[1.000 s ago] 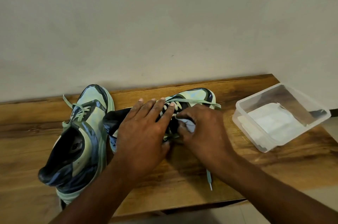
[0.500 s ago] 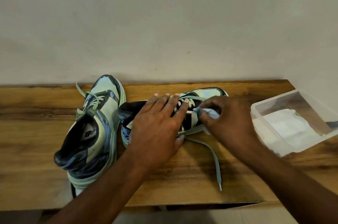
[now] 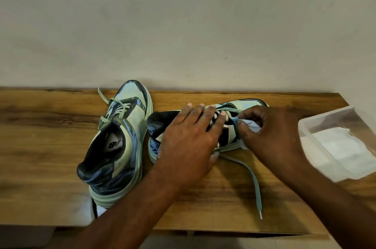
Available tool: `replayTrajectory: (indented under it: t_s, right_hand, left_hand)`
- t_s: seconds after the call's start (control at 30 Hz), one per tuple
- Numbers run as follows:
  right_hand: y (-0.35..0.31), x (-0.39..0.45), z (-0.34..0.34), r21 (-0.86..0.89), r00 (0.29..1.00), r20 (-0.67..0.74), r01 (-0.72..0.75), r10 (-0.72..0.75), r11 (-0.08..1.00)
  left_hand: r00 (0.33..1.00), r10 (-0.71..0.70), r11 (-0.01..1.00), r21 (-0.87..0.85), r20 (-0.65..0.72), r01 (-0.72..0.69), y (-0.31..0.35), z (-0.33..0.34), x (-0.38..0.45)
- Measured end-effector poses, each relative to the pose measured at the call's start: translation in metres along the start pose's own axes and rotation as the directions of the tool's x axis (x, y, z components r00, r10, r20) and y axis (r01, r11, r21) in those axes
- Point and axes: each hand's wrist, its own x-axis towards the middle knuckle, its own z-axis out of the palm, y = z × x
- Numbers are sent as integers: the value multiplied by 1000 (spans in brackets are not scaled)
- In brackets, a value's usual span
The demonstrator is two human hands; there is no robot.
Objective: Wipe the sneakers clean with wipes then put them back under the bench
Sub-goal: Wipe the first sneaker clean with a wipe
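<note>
Both hands work one sneaker (image 3: 240,124): left hand (image 3: 189,143) flat, right hand (image 3: 270,135) pinching wipe (image 3: 251,124).

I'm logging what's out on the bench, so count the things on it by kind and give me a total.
Sneakers: 2, the left sneaker and the right sneaker
Wipe in use: 1, the wipe in the right hand
Plastic containers: 1, the clear container with a stack of wipes inside
Total: 4

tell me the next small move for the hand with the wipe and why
Probably draw the wipe in the right hand on along the side of the sneaker toward its toe. The left hand lies flat on it, pinning it to the bench, and the wipe sits pinched against the lace area.
</note>
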Motion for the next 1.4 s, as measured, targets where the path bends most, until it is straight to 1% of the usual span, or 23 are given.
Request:
replayTrajectory:
  t_s: [0.13, 0.2, 0.3, 0.37, 0.5, 0.57, 0.63, 0.7, 0.73, 0.8, 0.87, 0.93, 1.0, 1.07, 1.1, 1.17, 1.27, 1.3, 1.33, 1.4]
  right_hand:
    - [-11, -18, 13, -18, 997, 56, 61, -60, 998]
    - [-4, -12, 8, -15, 998, 39, 47, -46, 999]
    - [6, -3, -2, 6, 999, -33, -12, 12, 1000]
    - [2, -7, 2, 10, 999, -42, -8, 8, 1000]
    - [-13, -27, 15, 11, 995, 35, 94, -94, 996]
    - [-8, -20, 9, 20, 997, 45, 69, -70, 997]
    - [2, -10, -1, 27, 1000, -12, 16, -16, 1000]
    - [6, -4, -4, 18, 996, -89, -10, 11, 1000]
    - [5, -6, 0, 21, 995, -101, -15, 17, 1000]
    - [-4, -15, 11, 25, 998, -67, 10, -8, 1000]
    - [-11, -24, 18, 19, 998, -11, 68, -68, 997]
    - [-8, -21, 12, 21, 998, 18, 64, -64, 998]
    - [1, -11, 2, 15, 1000, -18, 20, -20, 1000]
    - [6, -1, -3, -8, 996, -90, 13, -13, 1000]
    - [4, 1, -1, -14, 994, -105, 12, -13, 1000]
    - [-3, -3, 8, -25, 997, -67, 32, -34, 999]
    - [-12, -12, 13, -77, 992, 80, 103, -97, 992]
    - [-9, -9, 9, -91, 989, 105, 111, -101, 990]
    - [-4, -4, 4, -102, 990, 104, 107, -96, 989]
    - [11, 9, -7, -133, 996, 35, 86, -82, 987]
  left_hand:
    - [1000, 12, 1000, 19, -6, -12, -4, 5, -1]
    - [1000, 18, 1000, 26, -17, -18, -4, 5, 0]
    - [1000, 18, 999, 31, -21, -17, -3, 5, -1]
    - [1000, 20, 999, 32, -16, -19, -3, 5, -1]
    - [999, 34, 999, 21, -10, -33, -6, 4, 0]
    - [999, 35, 999, 23, -6, -35, -6, 3, 0]
    - [999, 32, 999, 27, -8, -32, -5, 2, -1]
    - [1000, 27, 999, 29, -12, -26, -4, 3, -1]
    - [1000, 25, 999, 29, -14, -25, -4, 3, -1]
    - [1000, 23, 1000, 17, -9, -22, -4, 3, 0]
    - [1000, 20, 1000, 7, -2, -20, -5, 4, 1]
    - [1000, 22, 1000, 3, 1, -22, -5, 5, 2]
    - [1000, 21, 1000, 1, -3, -21, -5, 5, 2]
    - [1000, 12, 1000, 1, -3, -12, -5, 4, 2]
    - [1000, 9, 1000, 0, 0, -9, -5, 4, 2]
    - [1000, 7, 1000, -4, 10, -7, -5, 5, 2]
    - [1000, 17, 1000, 2, 19, -17, -5, 6, 2]
    - [1000, 17, 1000, 2, 12, -17, -4, 6, 2]
    - [1000, 16, 1000, -1, 5, -16, -4, 6, 2]
    - [1000, 9, 1000, 0, -1, -9, -4, 6, 2]
